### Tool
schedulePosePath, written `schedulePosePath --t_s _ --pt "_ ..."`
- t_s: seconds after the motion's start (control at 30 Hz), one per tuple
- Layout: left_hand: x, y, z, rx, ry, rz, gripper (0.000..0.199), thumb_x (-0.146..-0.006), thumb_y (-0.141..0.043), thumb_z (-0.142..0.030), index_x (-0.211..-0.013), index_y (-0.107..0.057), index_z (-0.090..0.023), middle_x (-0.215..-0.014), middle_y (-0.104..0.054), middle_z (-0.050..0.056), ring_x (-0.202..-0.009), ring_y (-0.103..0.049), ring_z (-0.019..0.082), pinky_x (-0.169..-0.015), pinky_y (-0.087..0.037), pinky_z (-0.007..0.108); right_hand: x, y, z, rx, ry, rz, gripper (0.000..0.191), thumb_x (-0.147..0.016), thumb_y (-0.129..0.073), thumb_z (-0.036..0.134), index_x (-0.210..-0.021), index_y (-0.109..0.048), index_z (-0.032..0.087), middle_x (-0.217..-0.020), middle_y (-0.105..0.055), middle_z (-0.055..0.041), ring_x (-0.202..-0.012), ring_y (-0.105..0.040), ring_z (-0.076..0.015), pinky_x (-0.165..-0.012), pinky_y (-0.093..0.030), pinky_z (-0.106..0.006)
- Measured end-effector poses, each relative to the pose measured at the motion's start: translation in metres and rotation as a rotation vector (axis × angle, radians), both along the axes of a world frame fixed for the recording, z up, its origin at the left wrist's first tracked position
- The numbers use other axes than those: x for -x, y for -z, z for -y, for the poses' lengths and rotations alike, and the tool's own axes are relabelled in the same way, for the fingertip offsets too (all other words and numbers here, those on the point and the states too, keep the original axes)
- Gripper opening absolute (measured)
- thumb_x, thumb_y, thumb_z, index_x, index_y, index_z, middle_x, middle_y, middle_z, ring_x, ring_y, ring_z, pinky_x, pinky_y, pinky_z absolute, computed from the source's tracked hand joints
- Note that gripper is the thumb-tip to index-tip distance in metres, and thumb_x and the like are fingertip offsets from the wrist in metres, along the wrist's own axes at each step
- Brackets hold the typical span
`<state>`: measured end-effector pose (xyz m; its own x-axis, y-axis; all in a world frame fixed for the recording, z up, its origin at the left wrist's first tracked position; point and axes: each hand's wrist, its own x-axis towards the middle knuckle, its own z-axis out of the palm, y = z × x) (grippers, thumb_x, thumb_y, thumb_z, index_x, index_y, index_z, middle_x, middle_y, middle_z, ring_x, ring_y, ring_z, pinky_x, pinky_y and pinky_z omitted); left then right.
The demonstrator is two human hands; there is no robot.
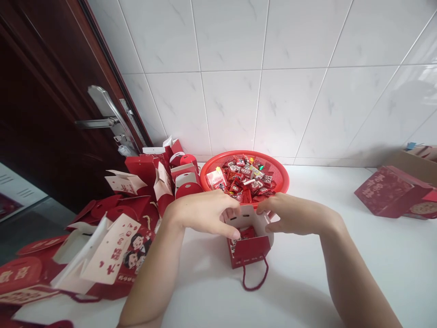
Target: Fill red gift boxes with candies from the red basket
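Note:
A small red candy box (pixel 251 253) stands on the white table before me, its top open and a dark red cord handle (pixel 256 288) hanging over its front. Red-wrapped candies (pixel 248 233) lie inside it. My left hand (pixel 211 213) is curled at the box's upper left edge, the thumb over the opening. On the other side, my right hand (pixel 290 214) has thumb and fingers closed about the right flap. Just behind the box sits a red plastic basket (pixel 282 171) full of mixed wrapped candies (pixel 247 175).
Many red and cream gift boxes (pixel 116 248) crowd the left side, several with flaps up. At the far right are a dark red box (pixel 385 191) and a brown carton (pixel 396 157). A tiled wall (pixel 232 105) rises behind; a dark door (pixel 44 91) stands left.

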<state>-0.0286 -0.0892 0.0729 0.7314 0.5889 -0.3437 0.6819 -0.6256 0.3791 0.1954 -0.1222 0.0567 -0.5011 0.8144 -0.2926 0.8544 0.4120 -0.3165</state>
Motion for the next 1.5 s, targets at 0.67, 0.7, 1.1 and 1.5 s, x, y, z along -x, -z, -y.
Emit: schedulePosePath --t_s 0.67,0.7,1.1,1.5 --pt "-0.021 0.005 0.013 -0.028 -0.123 -0.123 0.07 -0.051 -0.072 -0.083 -0.08 -0.052 -0.022 -0.077 -0.059 0.0 -0.067 -0.053 0.019 -0.05 -0.031 0.028 0.003 -0.002 -0.003 0.092 -0.051 -0.02 0.027 -0.081 -0.065 0.015 -0.107 -0.071 0.02 -0.107 -0.071 -0.0074 -0.096 -0.065 -0.0241 -0.066 -0.045 -0.028" --pt "-0.023 0.008 0.014 -0.017 -0.083 -0.122 0.064 -0.054 -0.074 -0.078 -0.074 -0.05 -0.023 -0.07 -0.056 -0.001 -0.061 -0.051 0.017 -0.048 -0.029 0.029 0.003 -0.002 -0.003 0.092 -0.06 -0.021 0.025 -0.081 -0.064 0.015 -0.105 -0.071 0.02 -0.106 -0.071 -0.0071 -0.096 -0.064 -0.024 -0.066 -0.044 -0.028" --pt "-0.043 0.036 0.009 0.043 0.013 -0.217 0.024 -0.065 -0.069 -0.034 -0.058 -0.049 -0.022 -0.059 -0.055 -0.001 -0.057 -0.052 0.018 -0.047 -0.032 0.031 0.001 0.0 -0.002 0.087 -0.103 -0.087 0.014 -0.081 -0.063 0.014 -0.093 -0.066 0.02 -0.098 -0.071 -0.0059 -0.09 -0.065 -0.0224 -0.065 -0.046 -0.027" --pt "-0.009 0.008 -0.012 0.172 0.14 -0.03 0.036 -0.065 -0.084 -0.037 -0.092 -0.07 -0.019 -0.089 -0.072 0.002 -0.084 -0.066 0.018 -0.07 -0.049 0.024 0.002 -0.001 -0.003 0.1 -0.143 -0.204 0.02 -0.084 -0.064 0.012 -0.103 -0.064 0.019 -0.102 -0.073 -0.0055 -0.09 -0.068 -0.0203 -0.066 -0.048 -0.026"
